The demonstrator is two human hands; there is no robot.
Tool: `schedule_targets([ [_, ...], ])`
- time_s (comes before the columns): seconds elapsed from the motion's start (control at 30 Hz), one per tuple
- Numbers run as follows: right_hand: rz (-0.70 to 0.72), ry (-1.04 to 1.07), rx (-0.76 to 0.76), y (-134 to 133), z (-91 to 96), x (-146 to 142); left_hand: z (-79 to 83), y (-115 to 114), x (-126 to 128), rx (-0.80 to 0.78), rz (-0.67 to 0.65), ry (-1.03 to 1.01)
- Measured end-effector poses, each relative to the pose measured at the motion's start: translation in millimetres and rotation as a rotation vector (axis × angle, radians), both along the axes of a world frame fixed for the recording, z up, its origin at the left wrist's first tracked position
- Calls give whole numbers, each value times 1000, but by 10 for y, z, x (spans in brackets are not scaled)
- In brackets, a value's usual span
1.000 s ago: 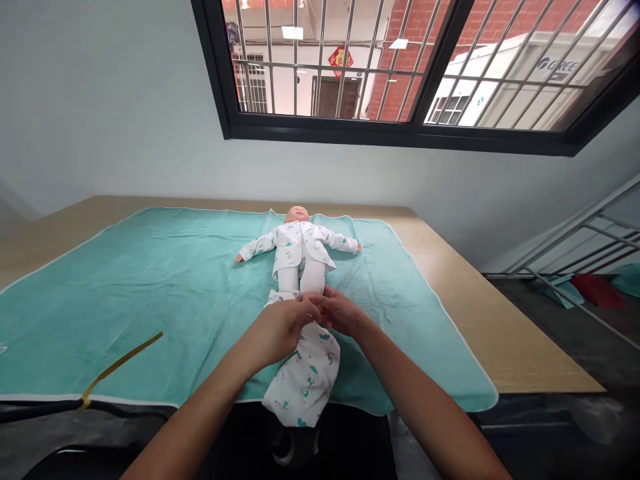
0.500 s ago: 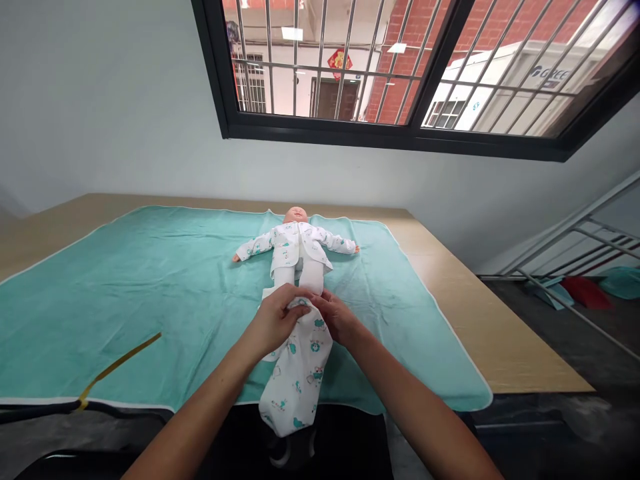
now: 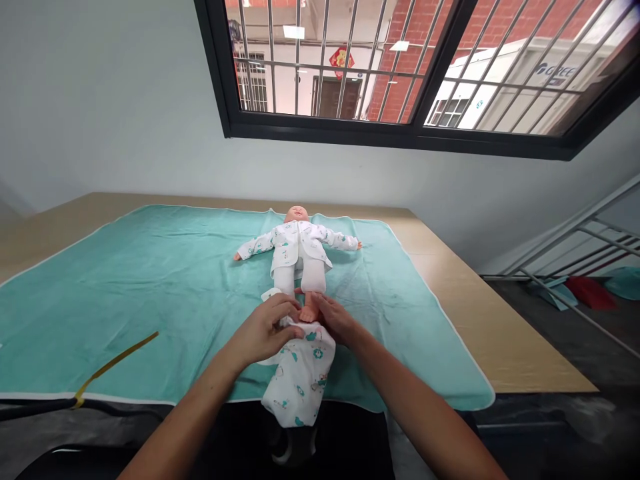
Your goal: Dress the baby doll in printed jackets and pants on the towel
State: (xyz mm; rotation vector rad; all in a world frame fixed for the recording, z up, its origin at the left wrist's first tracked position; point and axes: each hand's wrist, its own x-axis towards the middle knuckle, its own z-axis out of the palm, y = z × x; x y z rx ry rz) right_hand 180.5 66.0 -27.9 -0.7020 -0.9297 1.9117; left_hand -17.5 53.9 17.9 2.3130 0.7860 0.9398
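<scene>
Head camera is looking down along both bare forearms to a doll (image 3: pixel 299 248) that is lying on its back just above the middle of the frame, arms spread, wearing a white printed top and white leggings. The doll is resting on a teal blanket (image 3: pixel 150 280), which is covering most of a wooden bench (image 3: pixel 505 327).

The left hand (image 3: pixel 265 330) is sitting just below the doll's legs with its fingers curled in, gripping the bunched top edge of a pair of printed baby trousers (image 3: pixel 300 377). The right hand (image 3: pixel 336 319) is lying just beside it toward the right of the frame, its fingers held close together and touching both the trousers' top edge and the doll's bare foot (image 3: pixel 308 312). Whether these fingers are pinching the cloth I cannot tell.

The bare foot is poking out between the two hands, right at the opening of the trousers. The rest of the trousers is trailing down toward the bottom of the frame, hanging over the near edge of the blanket and the bench.

At the lower left a yellow strip (image 3: pixel 117 363) is lying slantwise on the blanket, well apart from the hands, and is meeting a black cable (image 3: pixel 40 405) at the bench's edge. A barred window (image 3: pixel 400 67) is filling the top of the frame.
</scene>
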Motion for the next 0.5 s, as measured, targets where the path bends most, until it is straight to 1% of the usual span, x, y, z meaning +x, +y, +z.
schedule_targets([
  [0.03, -12, -19, -7, 9, -9, -2, 24, -8, -14, -46, 3, 76],
  [0.1, -28, -62, -25, 29, -28, -8, 69, -37, -23, -119, 57, 213],
  [0.17, -36, -119, -32, 45, -34, -14, 110, -86, -13, -175, 105, 282],
  [0.2, -32, -140, -38, 51, -29, -13, 130, -115, -6, -196, 105, 291],
  [0.3, 25, -153, -66, 59, 16, 12, 182, -188, 10, -191, 64, 254],
  [0.37, 68, -134, -58, 65, 51, 54, 195, -184, 22, -134, 83, 202],
  [0.43, 108, -140, -26, 78, 61, 113, 178, -114, 46, -90, 122, 121],
  [0.5, 139, -168, -24, 100, 29, 176, 131, 14, 91, -72, 161, 25],
])
